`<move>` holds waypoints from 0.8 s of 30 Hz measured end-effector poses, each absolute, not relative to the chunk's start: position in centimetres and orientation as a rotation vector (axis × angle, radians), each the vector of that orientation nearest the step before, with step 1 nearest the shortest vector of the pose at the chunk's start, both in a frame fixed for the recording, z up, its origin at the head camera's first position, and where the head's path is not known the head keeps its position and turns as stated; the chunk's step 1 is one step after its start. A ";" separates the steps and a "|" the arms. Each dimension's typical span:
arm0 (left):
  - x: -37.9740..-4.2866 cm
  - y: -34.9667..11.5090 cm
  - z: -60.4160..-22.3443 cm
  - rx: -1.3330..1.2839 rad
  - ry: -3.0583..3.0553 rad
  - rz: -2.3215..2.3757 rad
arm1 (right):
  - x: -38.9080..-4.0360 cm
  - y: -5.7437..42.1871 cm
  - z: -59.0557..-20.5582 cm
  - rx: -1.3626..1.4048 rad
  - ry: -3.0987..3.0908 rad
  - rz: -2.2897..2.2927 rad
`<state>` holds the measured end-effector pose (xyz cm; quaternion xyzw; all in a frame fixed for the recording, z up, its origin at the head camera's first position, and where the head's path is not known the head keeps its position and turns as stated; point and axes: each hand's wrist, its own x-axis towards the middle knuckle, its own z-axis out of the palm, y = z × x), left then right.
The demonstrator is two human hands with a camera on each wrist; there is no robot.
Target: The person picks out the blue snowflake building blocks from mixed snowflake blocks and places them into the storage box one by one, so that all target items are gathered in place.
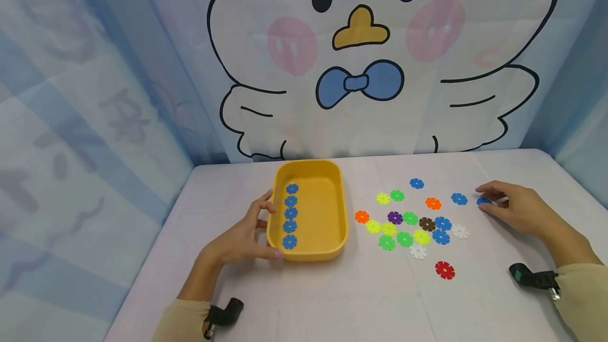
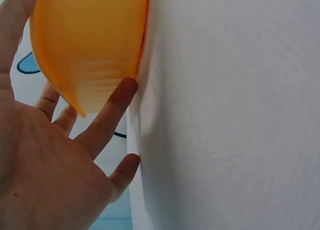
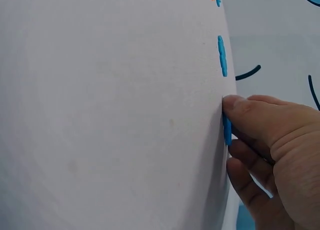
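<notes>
A yellow tray (image 1: 313, 254) stands on the table, with several blue notched plastic discs (image 1: 290, 212) in a column along its left side. My left hand (image 1: 244, 234) holds the tray at its left side, thumb at the near corner and fingers by the rim. Seen from the left wrist, one finger touches the tray's wall (image 2: 95, 49) and the little finger stands free. On the far right, my right hand (image 1: 518, 207) has a blue notched disc (image 1: 483, 201) between thumb and fingers. That disc stays at table level beneath my thumb (image 3: 240, 107) in the right wrist view.
Several loose discs lie right of the tray: orange (image 1: 362, 217), purple (image 1: 395, 218), brown (image 1: 427, 224), white (image 1: 459, 231), plus green and yellow ones. A red disc (image 1: 445, 270) lies nearest the front. Another blue disc (image 1: 458, 199) is beside my right hand. A printed curtain (image 1: 361, 125) hangs behind the table.
</notes>
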<state>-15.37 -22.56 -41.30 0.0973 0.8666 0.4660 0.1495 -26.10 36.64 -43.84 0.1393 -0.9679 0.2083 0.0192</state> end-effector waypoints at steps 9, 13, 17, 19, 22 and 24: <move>-15.4 -22.5 -41.2 0.283 2.490 1.347 | -25.8 36.6 -43.7 0.469 -3.011 0.609; -15.5 -22.5 -41.2 0.288 2.489 1.343 | -25.6 36.6 -43.6 0.484 -3.022 0.601; -15.5 -22.6 -41.3 0.295 2.489 1.335 | -25.4 36.7 -43.3 0.487 -3.041 0.617; -15.5 -22.6 -41.3 0.295 2.488 1.336 | -25.3 36.7 -43.2 0.489 -3.060 0.637; -15.5 -22.6 -41.2 0.293 2.488 1.335 | -25.1 36.8 -42.9 0.504 -3.092 0.668; -15.5 -22.6 -41.2 0.292 2.488 1.337 | -25.0 36.8 -42.7 0.518 -3.106 0.682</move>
